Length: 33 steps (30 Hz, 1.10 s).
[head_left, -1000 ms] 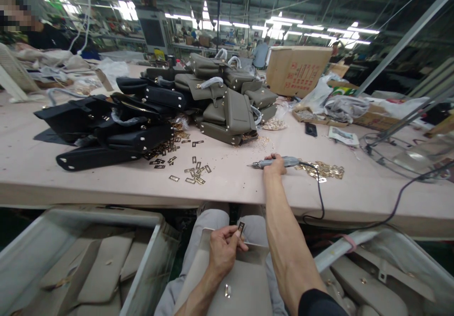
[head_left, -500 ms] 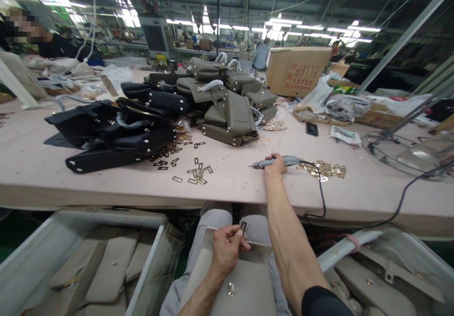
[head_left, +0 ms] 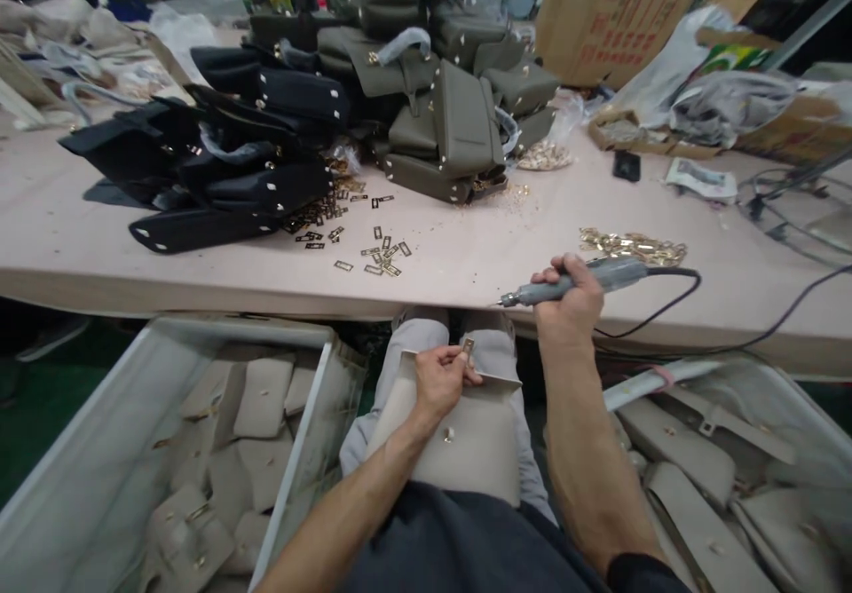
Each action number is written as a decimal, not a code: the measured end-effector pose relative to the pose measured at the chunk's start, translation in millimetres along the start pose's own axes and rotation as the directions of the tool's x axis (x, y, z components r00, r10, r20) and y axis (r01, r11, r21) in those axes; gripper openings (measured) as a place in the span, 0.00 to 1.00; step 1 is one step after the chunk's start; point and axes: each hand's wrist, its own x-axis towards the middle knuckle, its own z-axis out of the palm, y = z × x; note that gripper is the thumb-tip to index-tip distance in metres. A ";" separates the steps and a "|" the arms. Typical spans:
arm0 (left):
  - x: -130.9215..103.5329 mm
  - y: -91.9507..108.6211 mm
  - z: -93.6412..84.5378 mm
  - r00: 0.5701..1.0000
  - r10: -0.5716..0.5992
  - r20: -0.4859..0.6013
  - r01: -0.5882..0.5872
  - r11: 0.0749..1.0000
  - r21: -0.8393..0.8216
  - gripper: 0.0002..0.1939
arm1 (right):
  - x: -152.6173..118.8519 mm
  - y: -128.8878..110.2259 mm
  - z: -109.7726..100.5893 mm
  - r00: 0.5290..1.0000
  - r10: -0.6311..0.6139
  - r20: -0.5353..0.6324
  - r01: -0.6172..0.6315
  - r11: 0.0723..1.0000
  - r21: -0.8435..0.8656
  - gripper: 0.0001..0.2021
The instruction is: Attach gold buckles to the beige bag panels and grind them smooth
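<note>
On my lap lies a beige bag piece (head_left: 476, 460) with a small metal fitting on its face. My left hand (head_left: 443, 382) rests at its far edge, fingers closed on a small rectangular metal plate (head_left: 469, 347). Wrapped round a grey electric screwdriver (head_left: 616, 273), my right hand (head_left: 571, 296) is raised by the table's front edge. The tool's tip points left and its dark cord trails off to the right. Gold-coloured metal pieces (head_left: 632, 245) lie in a heap just behind the tool. More rectangular plates (head_left: 382, 256) are scattered left of it.
Black bags (head_left: 232, 193) and olive bags (head_left: 466, 122) are piled on the table (head_left: 439, 256). A left bin (head_left: 310, 415) and a right bin (head_left: 792, 398) hold beige bag pieces. A cardboard box (head_left: 619, 16) stands at the back right, and a wire frame (head_left: 765, 193) at the right.
My right hand has lifted the screwdriver off the table and brought it nearer to me. My left hand keeps the plate at the bag piece's edge. The view has tilted down.
</note>
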 end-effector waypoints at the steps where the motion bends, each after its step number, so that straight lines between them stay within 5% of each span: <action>1: 0.0 -0.3 0.4 1.000 -0.008 -0.005 0.008 1.000 -0.002 0.16 | -16.5 -2.5 -2.2 1.000 -0.005 0.019 0.006 1.000 -0.017 0.12; 8: 0.4 -1.1 2.5 1.000 -0.011 -0.023 0.010 0.999 -0.031 0.14 | -82.0 3.9 -1.0 0.986 -0.124 0.108 0.138 0.980 -0.141 0.11; 24: -1.1 1.9 0.5 0.999 -0.021 -0.034 0.021 1.000 -0.013 0.13 | -92.8 28.3 3.4 0.948 -0.235 0.217 0.278 0.941 -0.196 0.08; 33: -3.7 0.6 -4.1 1.000 0.020 0.006 -0.019 0.998 -0.064 0.20 | -96.5 29.5 -1.7 0.872 -0.154 0.465 0.317 0.901 -0.297 0.10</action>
